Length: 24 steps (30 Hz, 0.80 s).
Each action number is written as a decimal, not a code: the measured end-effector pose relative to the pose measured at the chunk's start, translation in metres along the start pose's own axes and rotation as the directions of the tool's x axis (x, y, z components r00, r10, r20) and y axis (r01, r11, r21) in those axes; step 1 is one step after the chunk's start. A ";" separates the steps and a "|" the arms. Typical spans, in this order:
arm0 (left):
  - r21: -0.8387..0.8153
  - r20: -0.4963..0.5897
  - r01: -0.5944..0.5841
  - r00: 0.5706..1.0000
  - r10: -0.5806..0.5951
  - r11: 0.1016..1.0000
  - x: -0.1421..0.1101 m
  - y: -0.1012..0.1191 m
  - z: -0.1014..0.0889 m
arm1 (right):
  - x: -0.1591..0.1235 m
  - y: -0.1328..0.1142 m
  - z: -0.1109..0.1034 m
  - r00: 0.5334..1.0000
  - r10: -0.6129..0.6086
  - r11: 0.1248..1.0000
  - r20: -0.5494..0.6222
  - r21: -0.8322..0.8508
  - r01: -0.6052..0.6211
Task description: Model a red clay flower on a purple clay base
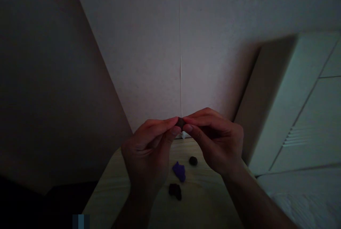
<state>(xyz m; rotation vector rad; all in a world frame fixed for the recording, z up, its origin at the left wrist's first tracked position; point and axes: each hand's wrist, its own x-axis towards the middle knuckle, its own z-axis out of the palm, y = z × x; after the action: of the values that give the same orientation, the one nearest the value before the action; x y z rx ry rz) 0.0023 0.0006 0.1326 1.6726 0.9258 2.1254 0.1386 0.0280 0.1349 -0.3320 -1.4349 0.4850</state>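
Between the fingertips of both hands is a small dark brown lump [180, 123], which looks like modelling clay. My left hand [150, 147] pinches its left side with thumb and fingers. My right hand [217, 136] pinches the right side the same way. Both hands are raised above a wooden table [206, 198]. Below them on the tabletop lie a dark round ball [193, 161], a flat, irregular purple piece [179, 171] and a ragged dark brown piece [175, 191]. The dim light hides their finer texture.
A pale wall [149, 44] with a vertical seam rises behind the table. To the right stands a light-coloured cabinet or headboard [301, 115], with whitish bedding [311, 204] below it. A darker wall [53, 79] fills the left side.
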 end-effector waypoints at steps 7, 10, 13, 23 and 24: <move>0.035 0.112 0.023 0.993 -0.027 0.999 0.007 0.004 -0.006 | 0.003 0.002 -0.003 0.989 0.132 0.987 0.070 0.086 -0.138; 0.042 0.134 0.021 0.991 -0.027 0.999 0.009 0.006 -0.007 | 0.005 0.003 -0.005 0.979 0.177 0.978 0.097 0.092 -0.186; 0.034 0.129 0.032 0.991 -0.036 0.999 0.009 0.007 -0.007 | 0.004 0.003 -0.006 0.988 0.118 0.991 0.103 0.055 -0.124; 0.054 0.085 0.085 0.992 -0.090 0.995 0.010 -0.001 -0.008 | 0.004 -0.006 -0.010 0.970 -0.069 0.964 0.234 -0.236 0.126; 0.044 0.083 0.099 0.991 -0.102 0.994 0.009 -0.002 -0.007 | 0.004 -0.006 -0.010 0.965 -0.086 0.956 0.247 -0.252 0.150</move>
<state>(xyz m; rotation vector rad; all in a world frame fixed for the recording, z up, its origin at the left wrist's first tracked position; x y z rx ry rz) -0.0077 0.0049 0.1376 1.6839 1.0106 1.9674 0.1496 0.0259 0.1397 -0.4125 -1.7459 0.2349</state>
